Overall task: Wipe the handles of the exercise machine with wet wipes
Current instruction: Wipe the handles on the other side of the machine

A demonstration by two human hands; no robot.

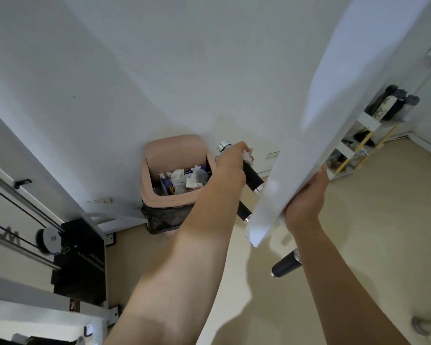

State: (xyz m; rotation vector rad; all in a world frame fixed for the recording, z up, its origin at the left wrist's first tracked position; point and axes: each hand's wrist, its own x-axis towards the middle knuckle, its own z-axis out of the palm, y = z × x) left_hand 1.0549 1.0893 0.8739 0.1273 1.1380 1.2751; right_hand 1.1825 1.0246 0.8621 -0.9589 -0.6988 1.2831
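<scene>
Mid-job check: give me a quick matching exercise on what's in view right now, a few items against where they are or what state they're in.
Things:
1. left hand
2. right hand
3. pink bin
4. lower black handle

States:
A. open, full of crumpled waste, against the wall
B. holding the white bar from below
C. untouched, no hand on it
D. wrapped with a white wipe around the upper handle

Pairs: 1-D, 2-B, 3-A, 4-C

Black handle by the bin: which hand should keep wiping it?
Left. The left hand already presses the wet wipe onto that black handle; the right hand is busy steadying the white arm.
</scene>
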